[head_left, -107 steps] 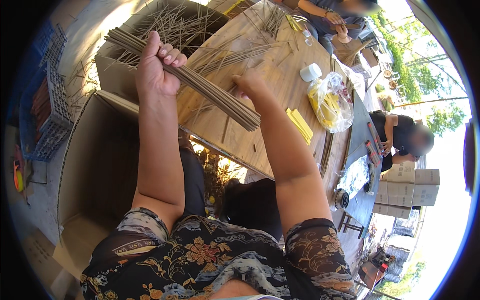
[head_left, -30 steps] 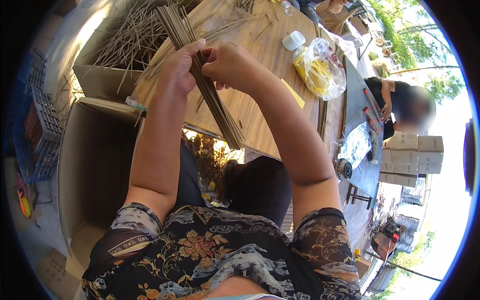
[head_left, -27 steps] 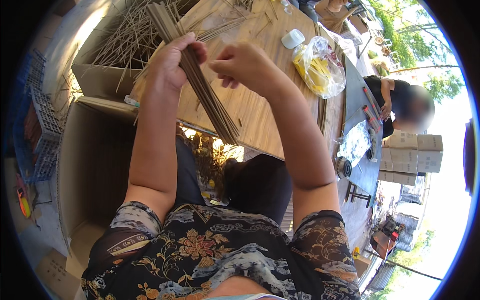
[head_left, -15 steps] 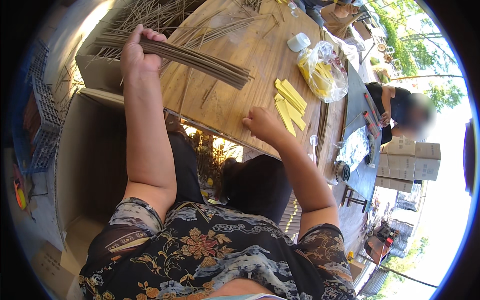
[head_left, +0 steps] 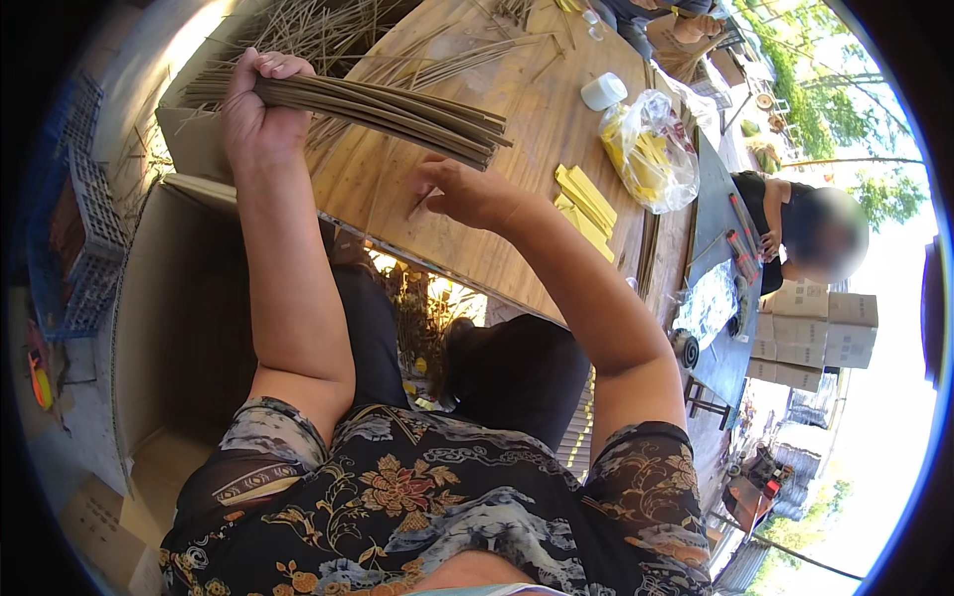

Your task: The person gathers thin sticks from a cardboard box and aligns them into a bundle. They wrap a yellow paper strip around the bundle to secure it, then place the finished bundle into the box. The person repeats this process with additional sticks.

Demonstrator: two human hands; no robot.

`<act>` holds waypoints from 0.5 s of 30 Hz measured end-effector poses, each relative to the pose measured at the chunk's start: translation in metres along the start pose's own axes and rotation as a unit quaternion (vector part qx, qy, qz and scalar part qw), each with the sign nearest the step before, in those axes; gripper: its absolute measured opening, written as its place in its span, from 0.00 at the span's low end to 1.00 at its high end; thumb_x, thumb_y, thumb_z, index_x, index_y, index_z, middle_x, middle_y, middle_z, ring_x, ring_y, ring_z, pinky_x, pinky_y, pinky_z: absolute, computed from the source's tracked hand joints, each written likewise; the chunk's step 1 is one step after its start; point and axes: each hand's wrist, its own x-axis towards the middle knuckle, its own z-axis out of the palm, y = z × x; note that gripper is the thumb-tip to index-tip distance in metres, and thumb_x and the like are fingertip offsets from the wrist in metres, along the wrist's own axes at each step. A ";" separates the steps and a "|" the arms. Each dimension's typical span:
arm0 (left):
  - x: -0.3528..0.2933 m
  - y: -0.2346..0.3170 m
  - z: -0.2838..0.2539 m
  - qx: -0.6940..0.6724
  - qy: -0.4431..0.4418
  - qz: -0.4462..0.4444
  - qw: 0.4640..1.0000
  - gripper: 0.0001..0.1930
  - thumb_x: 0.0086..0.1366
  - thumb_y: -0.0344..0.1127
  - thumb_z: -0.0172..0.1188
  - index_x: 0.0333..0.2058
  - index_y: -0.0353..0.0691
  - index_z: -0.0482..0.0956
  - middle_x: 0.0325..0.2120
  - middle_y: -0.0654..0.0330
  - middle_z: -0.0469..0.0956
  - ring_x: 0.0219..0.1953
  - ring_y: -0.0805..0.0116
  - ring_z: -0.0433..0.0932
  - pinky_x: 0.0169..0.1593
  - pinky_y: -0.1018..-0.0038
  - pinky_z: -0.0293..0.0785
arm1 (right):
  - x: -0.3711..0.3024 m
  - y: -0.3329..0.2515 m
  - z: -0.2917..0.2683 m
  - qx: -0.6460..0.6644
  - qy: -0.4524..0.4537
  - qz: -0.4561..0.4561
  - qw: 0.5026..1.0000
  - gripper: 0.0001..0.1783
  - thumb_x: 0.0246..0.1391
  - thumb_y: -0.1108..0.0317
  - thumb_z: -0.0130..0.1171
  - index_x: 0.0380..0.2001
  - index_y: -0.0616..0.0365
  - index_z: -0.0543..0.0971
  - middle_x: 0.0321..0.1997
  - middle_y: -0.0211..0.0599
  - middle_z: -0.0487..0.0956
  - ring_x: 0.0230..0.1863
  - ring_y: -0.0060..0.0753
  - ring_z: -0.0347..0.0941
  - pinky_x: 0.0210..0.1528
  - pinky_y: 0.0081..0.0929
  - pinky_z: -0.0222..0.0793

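My left hand (head_left: 263,114) is closed round a thick bundle of thin brown sticks (head_left: 397,111), held above the left part of the wooden table. The sticks slant down to the right, their right ends slightly uneven. Just below those ends is my right hand (head_left: 457,191), low over the table top, its fingers bent inward. A thin loose stick (head_left: 419,206) shows at its fingertips and looks pinched there. To the right of this hand lie several flat yellow strips (head_left: 586,211), stacked in a loose fan.
Loose sticks (head_left: 318,45) heap up at the far left of the wooden table (head_left: 497,253). A clear bag of yellow strips (head_left: 646,154) and a white jar (head_left: 603,91) stand farther right. An open cardboard box (head_left: 184,338) is at my left. A co-worker (head_left: 770,219) sits beyond another table.
My right hand has moved left from beside the yellow strips to under the bundle's right end, its fingers loosening from a fist. My left hand shifted slightly left with the sticks.
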 end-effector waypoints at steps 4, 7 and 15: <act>0.001 0.001 -0.001 0.003 0.013 0.015 1.000 0.09 0.58 0.27 0.52 0.21 0.37 0.63 0.15 0.62 0.64 0.19 0.72 0.64 0.26 0.77 0.67 | -0.008 -0.002 0.000 -0.005 -0.023 0.026 0.999 0.10 0.40 0.64 0.59 0.23 0.59 0.76 0.26 0.47 0.75 0.33 0.48 0.72 0.35 0.38 0.67; 0.000 0.001 0.002 0.002 0.015 0.017 1.000 0.09 0.58 0.27 0.51 0.20 0.37 0.63 0.15 0.62 0.64 0.19 0.72 0.64 0.25 0.77 0.67 | -0.012 -0.005 -0.002 -0.045 -0.063 0.042 0.996 0.10 0.42 0.64 0.57 0.25 0.61 0.74 0.27 0.47 0.75 0.34 0.48 0.72 0.35 0.37 0.68; 0.003 -0.001 -0.003 0.026 0.017 0.010 0.999 0.10 0.59 0.28 0.51 0.20 0.37 0.63 0.15 0.62 0.63 0.19 0.72 0.64 0.26 0.77 0.66 | -0.016 -0.032 -0.010 -0.140 -0.088 0.076 0.983 0.06 0.34 0.69 0.56 0.19 0.60 0.77 0.23 0.44 0.76 0.29 0.45 0.74 0.29 0.36 0.69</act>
